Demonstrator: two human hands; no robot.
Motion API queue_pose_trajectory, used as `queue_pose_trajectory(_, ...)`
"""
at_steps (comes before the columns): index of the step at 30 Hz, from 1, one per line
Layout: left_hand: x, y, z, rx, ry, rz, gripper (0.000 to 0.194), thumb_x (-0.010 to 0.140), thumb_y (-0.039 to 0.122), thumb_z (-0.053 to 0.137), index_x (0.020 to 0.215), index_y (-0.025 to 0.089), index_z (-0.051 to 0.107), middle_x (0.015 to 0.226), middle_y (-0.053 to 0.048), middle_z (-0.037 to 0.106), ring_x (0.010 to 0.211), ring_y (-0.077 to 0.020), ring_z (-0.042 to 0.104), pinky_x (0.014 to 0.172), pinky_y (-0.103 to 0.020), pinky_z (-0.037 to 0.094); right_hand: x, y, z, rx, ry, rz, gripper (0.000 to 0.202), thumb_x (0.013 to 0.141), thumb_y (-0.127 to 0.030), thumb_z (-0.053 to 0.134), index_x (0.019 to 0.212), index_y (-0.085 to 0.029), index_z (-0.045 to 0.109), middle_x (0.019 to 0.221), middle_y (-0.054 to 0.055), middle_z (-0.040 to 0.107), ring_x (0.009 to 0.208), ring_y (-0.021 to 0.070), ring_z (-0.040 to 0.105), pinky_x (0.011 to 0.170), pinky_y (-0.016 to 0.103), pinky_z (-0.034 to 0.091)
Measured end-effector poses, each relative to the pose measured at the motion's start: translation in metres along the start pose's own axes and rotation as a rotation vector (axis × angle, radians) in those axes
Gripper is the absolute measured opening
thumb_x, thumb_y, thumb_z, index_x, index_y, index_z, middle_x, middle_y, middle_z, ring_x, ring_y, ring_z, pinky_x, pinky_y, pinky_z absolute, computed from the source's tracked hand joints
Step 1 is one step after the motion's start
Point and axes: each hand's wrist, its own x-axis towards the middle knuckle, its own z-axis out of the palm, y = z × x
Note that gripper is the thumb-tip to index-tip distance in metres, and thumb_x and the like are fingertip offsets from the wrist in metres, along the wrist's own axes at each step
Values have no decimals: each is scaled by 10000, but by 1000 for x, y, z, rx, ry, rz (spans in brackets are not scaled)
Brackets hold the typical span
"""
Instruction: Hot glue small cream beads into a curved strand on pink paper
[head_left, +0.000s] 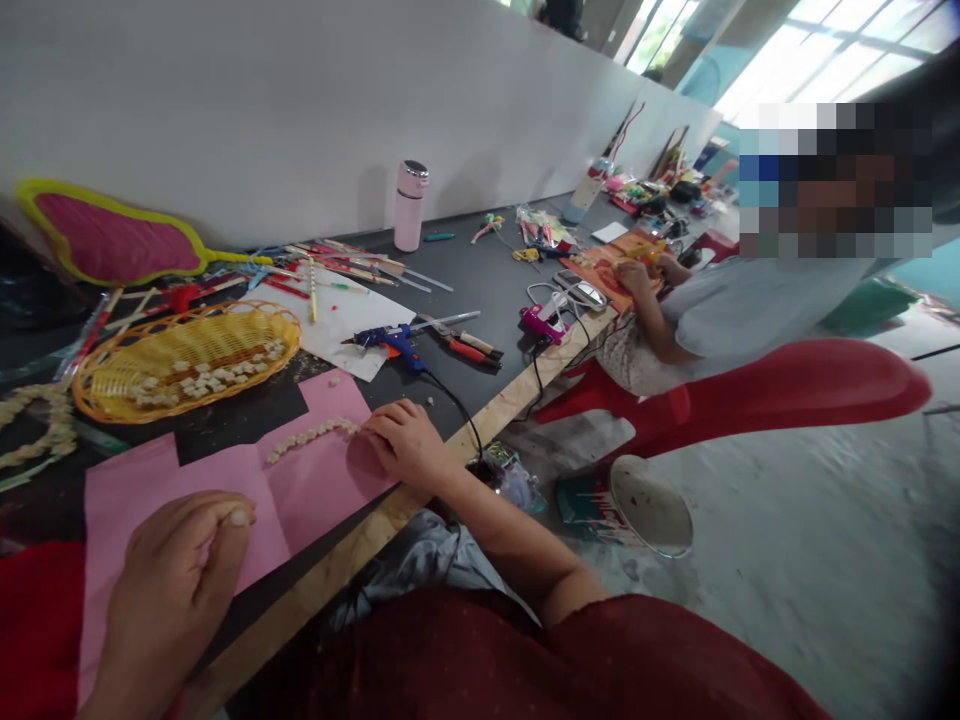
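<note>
Touching the near end of the pale bead strand [307, 436] with bunched fingertips: right hand [411, 445], palm down. Can't tell if it pinches the strand or just rests on it. Left hand [176, 570]: closed, thumb against curled fingers, over the left part of the pink paper [225, 470]. Can't tell if anything's in it.

Strand: lies on the pink paper in a shallow curve, running left from the right fingertips, apart from the left hand. One loose pale piece [334, 381] just beyond the right fingertips, near the paper's far edge.

Further out from the right fingers: blue glue gun [401, 350], nozzle pointing left, partly over white paper [322, 335]. Black cord passes just beside the right hand and over the wood table edge [322, 577]. Red-handled pliers [469, 348] right beside the gun.

Beyond the left fingers: yellow oval basket [180, 340], pale pieces inside. Looped pale strand [56, 425] left of it. Yellow-rimmed magenta paddle shape [120, 235] behind, against the wall.

Farthest from the fingers: thin sticks [352, 262], upright pink bottle [411, 207], teal pen [439, 237] beside it. Off to the right: magenta glue gun [544, 322], phone [589, 293], another person's hands [639, 282] over an orange sheet [600, 265], red chair [757, 395]. Bucket [651, 505] on the floor, right of the right forearm.
</note>
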Motion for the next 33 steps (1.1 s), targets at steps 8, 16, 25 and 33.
queue_pose_trajectory(8,0,-10,10,-16,18,-29,153,853,396,530,810,335,663,837,-59,757,884,-340,710,927,-540,527,2,1,0,18,-29,10,171,1018,-283,587,1116,-235,718,1207,65,726,1119,218,581,964,392,432)
queue_pose_trajectory(16,-4,-3,6,-86,60,-67,62,814,419,604,806,366,636,840,-38,734,887,-354,673,954,-574,495,0,-2,-1,-12,-50,2,201,1026,-290,572,1137,-224,725,1230,51,733,1124,231,572,965,410,418)
queue_pose_trajectory(25,-15,-21,17,-64,25,-325,119,807,437,573,903,368,590,1019,-48,679,1095,-389,621,1014,-595,457,3,0,-2,-1,-64,3,209,1026,-268,558,1148,-241,725,1215,42,738,1123,220,572,950,406,411)
queue_pose_trajectory(33,-15,-41,23,-55,92,-276,185,740,460,624,781,280,613,822,-36,683,815,-304,666,821,-475,538,4,1,-2,-16,-64,-7,210,1019,-257,570,1158,-233,726,1216,41,739,1130,219,570,942,399,404)
